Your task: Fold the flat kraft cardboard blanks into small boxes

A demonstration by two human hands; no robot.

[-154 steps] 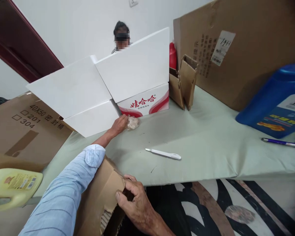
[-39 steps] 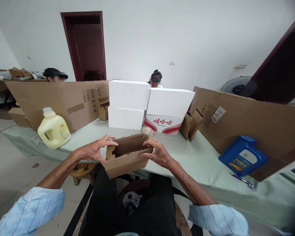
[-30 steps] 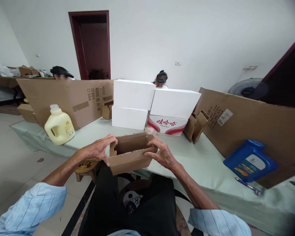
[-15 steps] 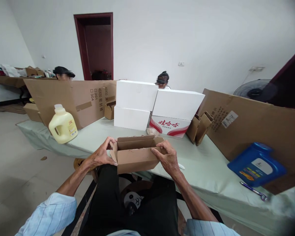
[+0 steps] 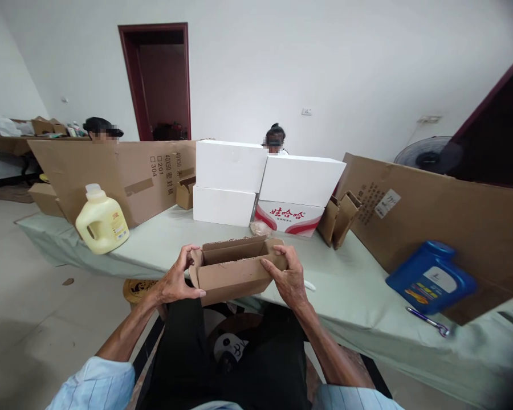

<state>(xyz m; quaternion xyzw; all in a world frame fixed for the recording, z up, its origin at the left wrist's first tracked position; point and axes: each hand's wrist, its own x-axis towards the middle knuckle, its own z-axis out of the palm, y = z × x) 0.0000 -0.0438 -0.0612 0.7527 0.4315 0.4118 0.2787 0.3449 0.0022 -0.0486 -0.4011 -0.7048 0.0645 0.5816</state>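
Between my hands is a small brown cardboard box [image 5: 235, 279], its top open and its upper edges rough. My left hand [image 5: 182, 276] grips the left end, with the thumb on the near side and fingers at the end flap. At the right end, my right hand [image 5: 285, 274] clasps the wall, thumb on the near face and fingers over the far corner. The box is held above my lap at the near edge of the cloth-covered table [image 5: 162, 239]. Its inside shows only in part.
White boxes [image 5: 226, 171] are stacked beyond, one a red-and-white carton [image 5: 288, 216]. A yellow jug [image 5: 105, 222] stands left; a blue jug [image 5: 431, 279] and purple-handled tool [image 5: 427, 321] lie right. Large cardboard sheets [image 5: 89, 171] stand on both sides. Two people sit behind.
The left end of the box has shifted slightly left and down, tilting it a little. My left thumb has moved further along the near face. The whole view has turned slightly right.
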